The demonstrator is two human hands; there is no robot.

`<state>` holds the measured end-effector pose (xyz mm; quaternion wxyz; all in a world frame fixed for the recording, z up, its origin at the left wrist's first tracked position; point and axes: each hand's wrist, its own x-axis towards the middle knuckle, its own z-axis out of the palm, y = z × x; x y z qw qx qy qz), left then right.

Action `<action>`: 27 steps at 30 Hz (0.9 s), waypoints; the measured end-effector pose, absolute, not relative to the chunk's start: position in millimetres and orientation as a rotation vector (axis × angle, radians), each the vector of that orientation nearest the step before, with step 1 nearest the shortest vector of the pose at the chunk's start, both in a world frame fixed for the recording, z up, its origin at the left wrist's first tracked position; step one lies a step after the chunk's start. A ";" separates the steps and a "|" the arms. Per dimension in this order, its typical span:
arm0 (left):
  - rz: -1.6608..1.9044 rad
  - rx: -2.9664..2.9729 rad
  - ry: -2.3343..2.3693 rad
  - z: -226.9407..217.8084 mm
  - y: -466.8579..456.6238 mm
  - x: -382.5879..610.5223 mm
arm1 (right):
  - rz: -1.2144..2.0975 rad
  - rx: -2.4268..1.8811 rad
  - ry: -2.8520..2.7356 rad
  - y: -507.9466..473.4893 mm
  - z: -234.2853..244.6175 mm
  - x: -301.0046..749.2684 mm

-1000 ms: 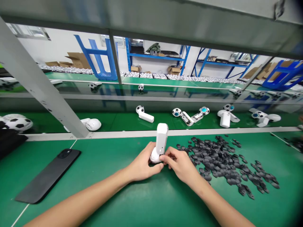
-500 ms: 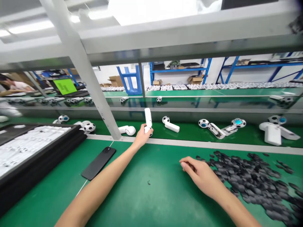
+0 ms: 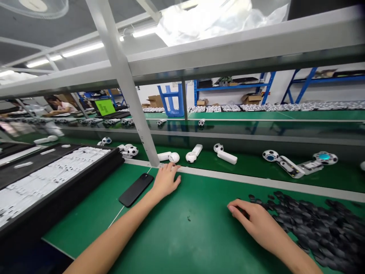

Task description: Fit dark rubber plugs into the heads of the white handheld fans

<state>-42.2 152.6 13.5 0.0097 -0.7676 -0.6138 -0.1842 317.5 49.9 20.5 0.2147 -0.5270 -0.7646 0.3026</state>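
Left hand (image 3: 165, 180) empty, fingers spread, resting near table's far edge at 12 o'clock, beside black phone (image 3: 136, 190). Right hand (image 3: 255, 222) empty, loosely curled, at 3 o'clock by heap of black pieces (image 3: 310, 232), seemingly kept within reach. White handle unit (image 3: 196, 150) lies on green shelf (image 3: 245, 167) beyond.

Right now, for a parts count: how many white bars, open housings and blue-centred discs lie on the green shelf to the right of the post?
White bars: 3
Open housings with circuit boards: 2
Blue-centred discs: 2
Total: 7
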 end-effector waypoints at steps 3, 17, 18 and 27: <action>-0.506 -2.196 -2.042 12.7 108.0 -90.4 | 0.874 -1.439 -2.145 49.2 14.9 315.9; -0.288 -1.789 -2.387 10.8 86.1 -138.7 | 0.949 -1.354 -2.228 44.6 10.5 302.1; -0.272 -1.778 -2.389 12.6 87.2 -137.2 | 0.948 -1.349 -2.232 43.9 11.4 301.8; -0.130 -1.829 -2.413 28.0 97.7 -137.3 | 0.705 -1.457 -2.058 49.3 36.5 333.6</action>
